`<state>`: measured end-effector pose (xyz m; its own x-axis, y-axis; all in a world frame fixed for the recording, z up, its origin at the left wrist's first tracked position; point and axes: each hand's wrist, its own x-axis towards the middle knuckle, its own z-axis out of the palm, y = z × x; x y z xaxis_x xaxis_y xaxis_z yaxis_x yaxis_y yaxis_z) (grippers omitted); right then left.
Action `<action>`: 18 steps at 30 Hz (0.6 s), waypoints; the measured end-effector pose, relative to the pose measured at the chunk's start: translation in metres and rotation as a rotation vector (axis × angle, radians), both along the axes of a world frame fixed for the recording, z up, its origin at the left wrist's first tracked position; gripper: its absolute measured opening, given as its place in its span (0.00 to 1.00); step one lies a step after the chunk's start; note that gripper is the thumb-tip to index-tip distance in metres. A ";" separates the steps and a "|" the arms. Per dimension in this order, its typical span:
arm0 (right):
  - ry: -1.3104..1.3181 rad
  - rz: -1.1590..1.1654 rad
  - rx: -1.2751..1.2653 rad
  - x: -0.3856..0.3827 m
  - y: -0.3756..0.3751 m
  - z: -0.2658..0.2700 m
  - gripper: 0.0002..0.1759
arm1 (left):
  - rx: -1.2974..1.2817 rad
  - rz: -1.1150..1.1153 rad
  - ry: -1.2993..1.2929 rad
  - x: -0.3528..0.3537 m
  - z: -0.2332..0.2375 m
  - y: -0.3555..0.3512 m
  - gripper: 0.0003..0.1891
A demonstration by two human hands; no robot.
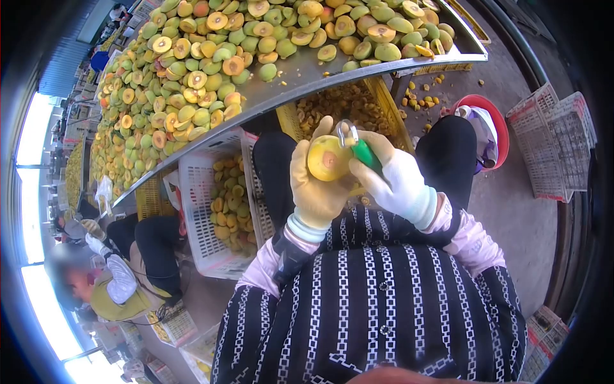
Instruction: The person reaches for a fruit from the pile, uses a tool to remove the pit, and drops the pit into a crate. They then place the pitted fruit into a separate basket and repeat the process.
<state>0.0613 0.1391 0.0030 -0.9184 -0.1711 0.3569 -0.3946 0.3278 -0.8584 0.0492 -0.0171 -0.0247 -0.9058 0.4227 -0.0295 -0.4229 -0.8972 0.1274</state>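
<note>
My left hand [314, 189], in a cream-coated glove, is closed around a halved yellow peach [328, 168] with its cut face and reddish centre turned toward me. Held in my right hand [403, 185], also gloved, is a pitting tool [366, 155] with a green handle and a curved metal loop at its end. The loop is right at the upper right rim of the peach half. Both hands are above my lap, below the edge of the metal table [281, 93].
Halved peaches [192, 83] are heaped on the table. Beneath it stand a yellow crate [393, 115] of scraps and a white crate [198, 217] of peach halves. At right are a red tub [499, 128] and stacked crates [550, 141]. Another person [121, 281] sits at left.
</note>
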 end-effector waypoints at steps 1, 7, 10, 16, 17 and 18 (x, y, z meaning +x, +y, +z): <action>0.123 -0.038 0.079 -0.002 0.001 -0.001 0.21 | 0.001 0.005 0.003 0.000 0.003 0.001 0.25; 0.353 0.005 0.484 0.006 0.006 0.004 0.28 | -0.311 0.339 0.260 -0.001 0.008 -0.001 0.24; 0.308 -0.017 0.556 0.009 0.005 0.008 0.28 | -0.542 0.455 0.378 0.003 0.005 0.002 0.26; 0.247 0.024 -0.001 0.000 -0.010 0.013 0.29 | -0.790 0.466 0.309 0.008 0.005 0.005 0.26; 0.249 0.023 0.004 0.000 -0.010 0.014 0.29 | -0.785 0.465 0.312 0.010 0.007 0.007 0.26; 0.259 0.067 0.124 0.000 -0.010 0.014 0.28 | -0.663 0.382 0.266 0.013 0.011 0.010 0.25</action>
<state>0.0610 0.1291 0.0171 -0.7844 -0.2856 0.5506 -0.6199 0.3897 -0.6811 0.0620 -0.0067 -0.0135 -0.9960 0.0533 0.0714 0.0166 -0.6764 0.7363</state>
